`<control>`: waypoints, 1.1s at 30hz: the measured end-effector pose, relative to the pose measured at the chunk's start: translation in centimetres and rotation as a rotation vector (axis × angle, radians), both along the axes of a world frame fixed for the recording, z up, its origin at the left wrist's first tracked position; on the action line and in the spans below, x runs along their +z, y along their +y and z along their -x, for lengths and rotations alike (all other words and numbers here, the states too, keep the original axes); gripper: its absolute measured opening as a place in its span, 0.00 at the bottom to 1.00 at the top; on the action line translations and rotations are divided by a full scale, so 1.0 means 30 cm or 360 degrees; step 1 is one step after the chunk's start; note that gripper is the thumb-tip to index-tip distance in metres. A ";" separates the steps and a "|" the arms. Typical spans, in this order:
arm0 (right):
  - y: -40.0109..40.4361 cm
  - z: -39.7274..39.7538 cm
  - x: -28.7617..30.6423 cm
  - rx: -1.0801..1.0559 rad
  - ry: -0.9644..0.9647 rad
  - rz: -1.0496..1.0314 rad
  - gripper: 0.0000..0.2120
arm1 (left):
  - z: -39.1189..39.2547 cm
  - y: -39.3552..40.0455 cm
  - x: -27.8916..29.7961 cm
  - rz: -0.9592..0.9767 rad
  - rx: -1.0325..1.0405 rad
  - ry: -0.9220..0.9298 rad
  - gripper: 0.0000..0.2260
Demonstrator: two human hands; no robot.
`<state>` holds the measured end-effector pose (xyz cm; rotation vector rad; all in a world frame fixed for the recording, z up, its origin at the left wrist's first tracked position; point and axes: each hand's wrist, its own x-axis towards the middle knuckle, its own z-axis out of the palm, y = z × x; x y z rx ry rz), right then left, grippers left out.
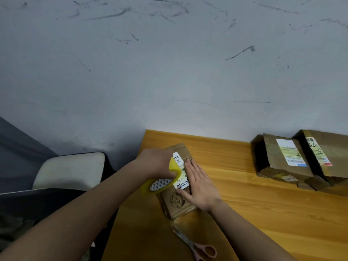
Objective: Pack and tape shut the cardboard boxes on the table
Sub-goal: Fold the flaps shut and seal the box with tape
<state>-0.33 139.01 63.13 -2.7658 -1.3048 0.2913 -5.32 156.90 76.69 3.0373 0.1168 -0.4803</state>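
A single wide-angle camera worn on the person's head looks forward and steeply down from above the near left corner of the wooden table (263, 213), close enough that both forearms enter from the bottom edge. It faces a scuffed white wall (169, 63), which fills the upper half of the view, while the tabletop takes the lower right. No second view shares the scene.

Bare forearms, seemingly no sleeves, rings.
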 end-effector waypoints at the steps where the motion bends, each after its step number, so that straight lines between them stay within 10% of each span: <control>1: 0.002 0.000 0.002 0.0000 0.0000 0.0013 0.42 | 0.014 0.010 -0.003 0.0016 0.0030 -0.0057 0.30; 8: 0.060 0.104 0.015 0.0111 -0.0102 -0.0158 0.29 | 0.086 0.027 -0.051 0.0203 0.0257 -0.0308 0.31; 15: 0.050 0.102 0.039 0.0047 0.0112 -0.0189 0.40 | 0.190 0.069 -0.106 0.0597 0.0431 -0.0562 0.30; 33: 0.044 0.101 0.022 0.0098 0.0108 -0.0111 0.42 | 0.334 0.173 -0.217 -0.0180 0.0040 -0.0219 0.32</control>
